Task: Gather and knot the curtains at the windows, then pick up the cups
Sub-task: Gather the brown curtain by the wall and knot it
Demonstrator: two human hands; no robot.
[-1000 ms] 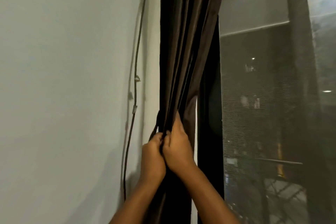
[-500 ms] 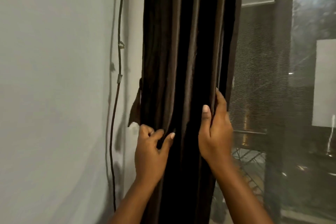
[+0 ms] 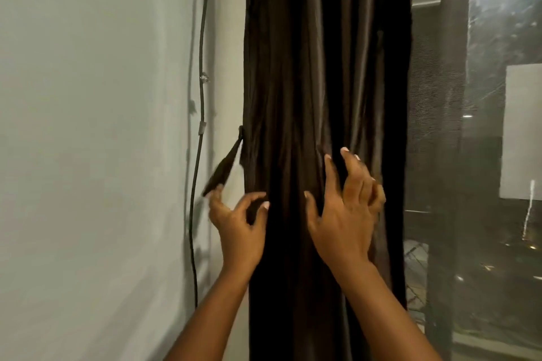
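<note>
Pale wall (image 3: 88, 126) fills the left side. Down it runs a thin dark cable (image 3: 201, 97), close to the curtain's edge. A small dark strap (image 3: 224, 168) sticks out from that edge. The left hand (image 3: 239, 228) is just below the strap, at the curtain's left side, with its fingers loosely bent; its fingertip seems to touch the strap's end, and it holds nothing. In the middle hangs the dark brown curtain (image 3: 322, 67), in long folds. The right hand (image 3: 343, 214) is spread open against the folds. To the right is the dark window (image 3: 484, 155) with a mesh screen.
</note>
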